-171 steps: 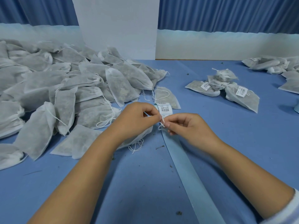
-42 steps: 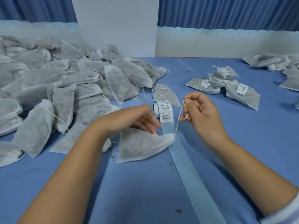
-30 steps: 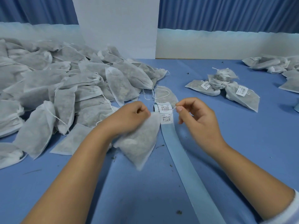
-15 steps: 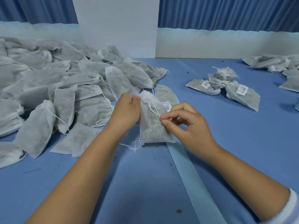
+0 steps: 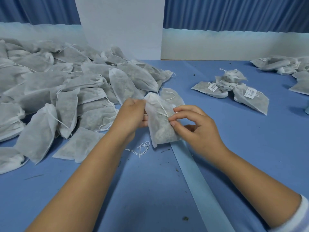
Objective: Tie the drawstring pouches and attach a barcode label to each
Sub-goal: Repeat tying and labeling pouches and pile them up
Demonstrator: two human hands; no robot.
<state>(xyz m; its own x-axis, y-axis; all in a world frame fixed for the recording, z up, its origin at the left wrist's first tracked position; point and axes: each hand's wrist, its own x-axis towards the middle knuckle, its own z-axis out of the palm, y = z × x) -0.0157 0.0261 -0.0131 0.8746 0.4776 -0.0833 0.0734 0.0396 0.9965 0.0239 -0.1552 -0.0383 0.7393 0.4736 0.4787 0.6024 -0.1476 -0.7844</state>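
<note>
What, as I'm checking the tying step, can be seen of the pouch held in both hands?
The white non-woven drawstring pouch is translucent, showing greyish-green dried filling. It stands nearly upright, gathered mouth upward, its bottom end over the pale blue paper strip. The left hand grips its left edge near the top; the right hand pinches its thin white drawstring against the front. No barcode label shows on it.

On my feed the counter (image 5: 250,148) is lit evenly and softly from above, with a cool blue cast. Faint shadows sit under the forearms (image 5: 80,181) and inside the pile of pouches (image 5: 50,91) at the left edge. The centre is sharp, while the frame's corners stretch and bow.
</note>
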